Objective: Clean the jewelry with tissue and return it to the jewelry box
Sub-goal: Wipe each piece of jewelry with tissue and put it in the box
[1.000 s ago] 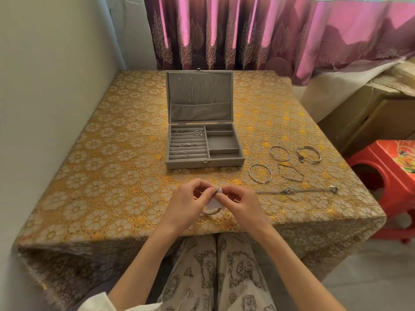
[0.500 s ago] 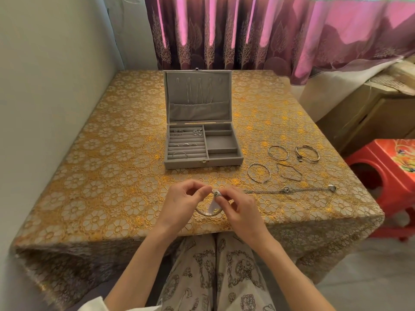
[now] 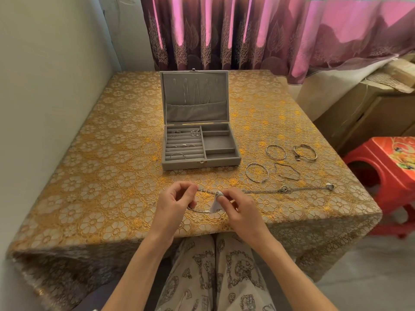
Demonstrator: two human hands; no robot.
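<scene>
Spreading wider than half a second ago, the bracelet now shows more of its loop between the hands, which have drawn slightly apart. Its long axis runs left to right, above the near table edge. The left hand pinches its left end; the right hand pinches a small tissue around its right part, so the lower arc hangs between both grips. Beyond stands the open jewelry box, with other bracelets to its right.
</scene>
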